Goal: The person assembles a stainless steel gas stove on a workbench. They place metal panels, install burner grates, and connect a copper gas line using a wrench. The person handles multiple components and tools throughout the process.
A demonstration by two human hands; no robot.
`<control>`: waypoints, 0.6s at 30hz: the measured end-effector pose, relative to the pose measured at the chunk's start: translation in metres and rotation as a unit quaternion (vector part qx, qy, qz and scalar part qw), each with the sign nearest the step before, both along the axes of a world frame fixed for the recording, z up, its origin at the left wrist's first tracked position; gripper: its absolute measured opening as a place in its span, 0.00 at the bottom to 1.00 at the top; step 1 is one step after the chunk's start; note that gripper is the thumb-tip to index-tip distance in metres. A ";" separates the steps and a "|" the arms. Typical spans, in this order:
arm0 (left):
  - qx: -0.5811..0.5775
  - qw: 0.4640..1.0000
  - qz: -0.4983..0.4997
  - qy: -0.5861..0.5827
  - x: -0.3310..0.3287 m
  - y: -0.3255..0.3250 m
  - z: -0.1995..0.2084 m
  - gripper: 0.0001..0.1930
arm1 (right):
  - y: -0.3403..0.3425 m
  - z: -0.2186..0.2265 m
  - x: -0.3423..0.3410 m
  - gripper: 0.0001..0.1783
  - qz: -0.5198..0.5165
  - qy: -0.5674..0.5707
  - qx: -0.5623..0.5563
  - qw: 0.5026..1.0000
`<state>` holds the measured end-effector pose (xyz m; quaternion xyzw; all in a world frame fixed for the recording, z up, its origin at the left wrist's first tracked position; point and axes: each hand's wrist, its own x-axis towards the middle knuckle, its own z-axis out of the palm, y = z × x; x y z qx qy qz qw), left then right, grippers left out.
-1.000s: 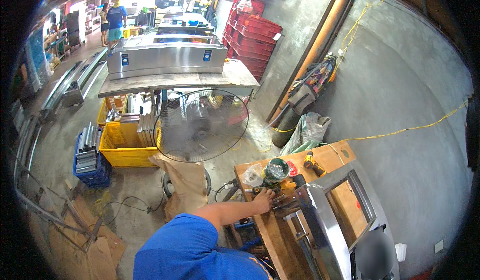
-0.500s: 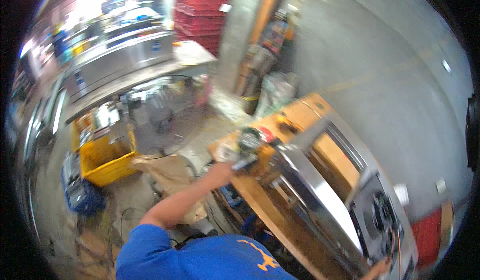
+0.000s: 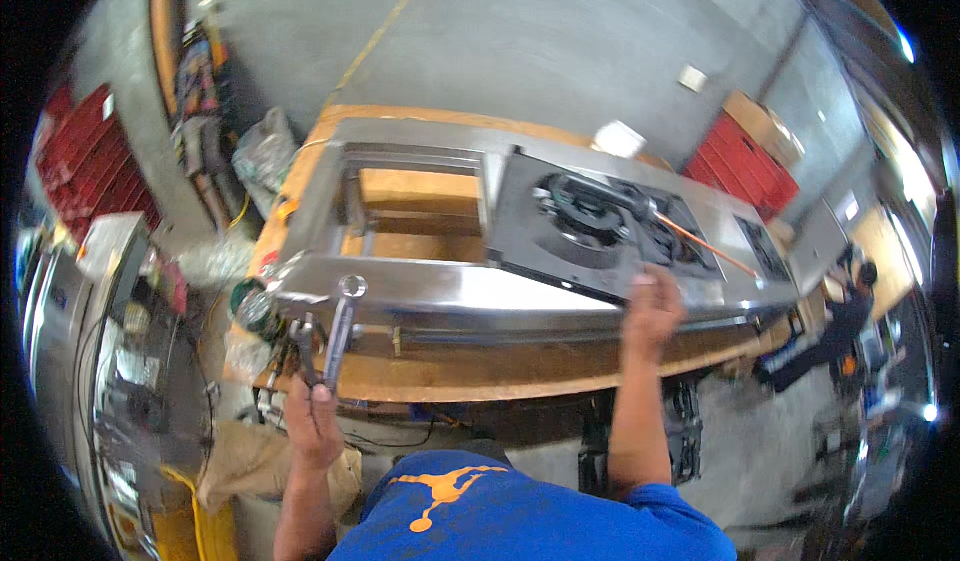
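Note:
In my left hand (image 3: 312,426) are a shiny ring-ended wrench (image 3: 343,333) and a darker tool (image 3: 305,346) with a jaw-like tip, both pointing up; the darker tool's exact kind is unclear. My right hand (image 3: 655,311) has its fingers curled at the near edge of a black gas-burner panel (image 3: 530,223), seemingly gripping it. The panel sits tilted across a stainless steel countertop (image 3: 400,279), beside a rectangular cutout (image 3: 420,201). On the panel are a round burner and a dark pipe fitting; an orange-brown tube (image 3: 705,246) runs off to the right.
The countertop rests on a wooden workbench (image 3: 480,381). Rolls of tape (image 3: 250,304) and small items crowd its left end. Red crates (image 3: 740,166) stand behind at right, more red crates (image 3: 95,166) at far left. A person in dark clothes (image 3: 840,316) is in the right background.
My view has swung right, bringing the countertop to the middle. The wrench and the darker tool now show plainly in my left hand, raised before the bench. My right hand remains at the burner panel.

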<state>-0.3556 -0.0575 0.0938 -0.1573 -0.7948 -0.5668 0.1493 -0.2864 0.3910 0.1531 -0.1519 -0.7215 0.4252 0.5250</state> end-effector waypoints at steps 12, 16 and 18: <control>-0.164 0.934 -0.295 0.120 -0.002 0.266 0.081 0.10 | -0.006 0.042 0.007 0.12 0.396 -0.115 -0.008 0.911; -0.027 0.935 -0.349 0.055 -0.025 0.353 0.111 0.10 | 0.094 0.065 0.012 0.15 0.345 -0.022 -0.028 0.938; 0.070 0.920 -0.383 -0.035 -0.034 0.390 0.127 0.10 | 0.141 0.076 0.010 0.15 0.328 0.009 -0.038 0.944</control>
